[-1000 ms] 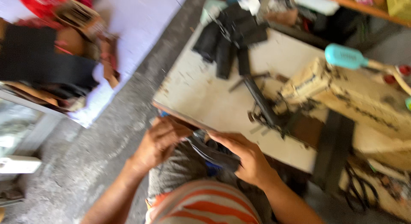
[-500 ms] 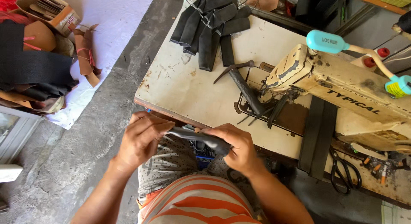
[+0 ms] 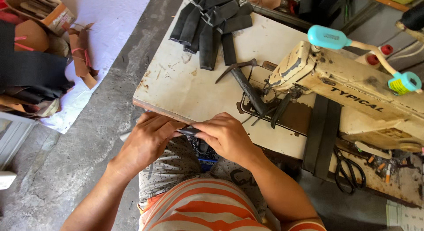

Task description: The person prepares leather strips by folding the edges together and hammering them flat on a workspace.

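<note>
The small dark strip of leather-like material [image 3: 189, 130] was held between both hands just off the near edge of the worn, stained cream surface [image 3: 185, 87], above the person's lap, probably so it could be pinched flat and worked close to the body. The left hand [image 3: 148, 140] was closed over the strip's left end, fingers curled down and thumb pressed in against it. The right hand [image 3: 225, 136] gripped the right end in the same way, fingers bent tight, so only a short dark piece showed between the two; neither hand was open.

At the far end of the surface lay a heap of long black folded strips [image 3: 212, 23], likely kept there as stock within reach. A dark metal hammer with a claw head [image 3: 240, 74] rested at an angle in the middle, its handle running toward the chipped cream industrial sewing machine [image 3: 353, 94], which carried a turquoise-ended lamp arm [image 3: 362, 48]. A black belt-like band [image 3: 322, 134] hung across the front edge beside black-handled scissors [image 3: 349, 167]. On the floor to the left sat brown leather offcuts [image 3: 81, 54] on a white sheet [image 3: 115, 19]
</note>
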